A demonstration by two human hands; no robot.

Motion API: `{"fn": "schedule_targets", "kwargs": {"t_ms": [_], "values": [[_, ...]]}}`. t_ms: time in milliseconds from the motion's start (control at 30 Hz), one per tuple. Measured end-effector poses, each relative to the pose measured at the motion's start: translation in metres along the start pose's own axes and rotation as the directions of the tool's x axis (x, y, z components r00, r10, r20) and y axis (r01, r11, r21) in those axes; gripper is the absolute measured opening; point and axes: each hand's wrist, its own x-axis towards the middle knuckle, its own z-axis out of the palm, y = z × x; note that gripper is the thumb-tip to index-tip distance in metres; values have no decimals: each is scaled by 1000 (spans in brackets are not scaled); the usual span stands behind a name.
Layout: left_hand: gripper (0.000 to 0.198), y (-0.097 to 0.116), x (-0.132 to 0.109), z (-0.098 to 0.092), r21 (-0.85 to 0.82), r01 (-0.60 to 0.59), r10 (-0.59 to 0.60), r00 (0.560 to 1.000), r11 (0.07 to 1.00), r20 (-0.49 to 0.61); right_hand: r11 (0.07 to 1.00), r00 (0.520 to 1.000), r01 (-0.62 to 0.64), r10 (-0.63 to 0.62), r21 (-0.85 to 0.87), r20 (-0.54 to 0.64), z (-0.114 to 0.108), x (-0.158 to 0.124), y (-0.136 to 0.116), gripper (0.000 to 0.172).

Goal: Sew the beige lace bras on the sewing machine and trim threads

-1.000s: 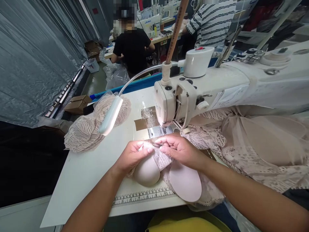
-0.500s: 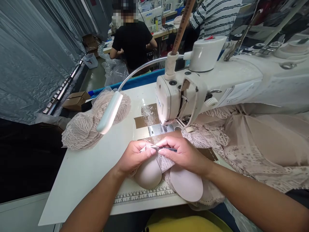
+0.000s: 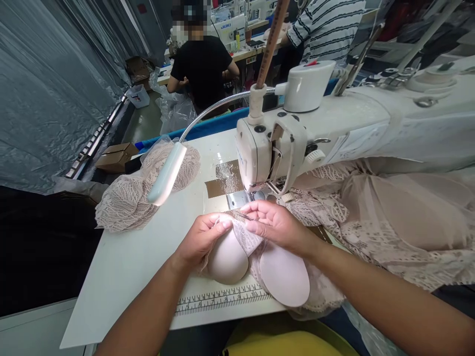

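My left hand (image 3: 202,237) pinches the top edge of a beige lace bra (image 3: 256,257) just above its left padded cup (image 3: 227,262). My right hand (image 3: 272,223) is closed over the lace beside it, holding a thin metal tool (image 3: 243,215), apparently tweezers, whose tip points left at the seam. The second cup (image 3: 285,274) lies flat below my right wrist. Both hands work right in front of the needle area of the white sewing machine (image 3: 282,143), on the white table (image 3: 129,257).
A gooseneck lamp (image 3: 166,173) hangs over a heap of lace pieces (image 3: 128,198) at the left. More lace and beige fabric (image 3: 389,217) lies under the machine arm at right. A ruler strip (image 3: 218,299) marks the table's front edge. Two people sit at machines behind.
Both hands shifted slightly up toward the needle plate with the bra. The tool in my right hand now angles up-left and shows less of its length.
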Motion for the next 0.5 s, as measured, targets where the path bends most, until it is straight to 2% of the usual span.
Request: {"fn": "schedule_targets", "kwargs": {"t_ms": [67, 200, 367, 433, 500], "values": [[26, 1, -1, 0, -5, -21, 21, 1000, 1000, 14, 1000, 999, -1, 1, -1, 32, 2, -1, -1, 32], [26, 1, -2, -1, 18, -4, 3, 999, 1000, 48, 998, 1000, 29, -29, -58, -7, 6, -1, -3, 26], [28, 2, -2, -7, 153, -34, 21, 996, 988, 87, 993, 999, 52, -52, -103, 6, 3, 0, -2, 22], [28, 4, -2, -10, 191, -61, 49, 997, 980, 66, 986, 999, 44, -43, -161, 12, -1, -1, -2, 23], [26, 9, -6, -14, 193, -60, 49, 997, 979, 63, 953, 999, 31, -35, -300, -9, -7, -1, -5, 22]]}}
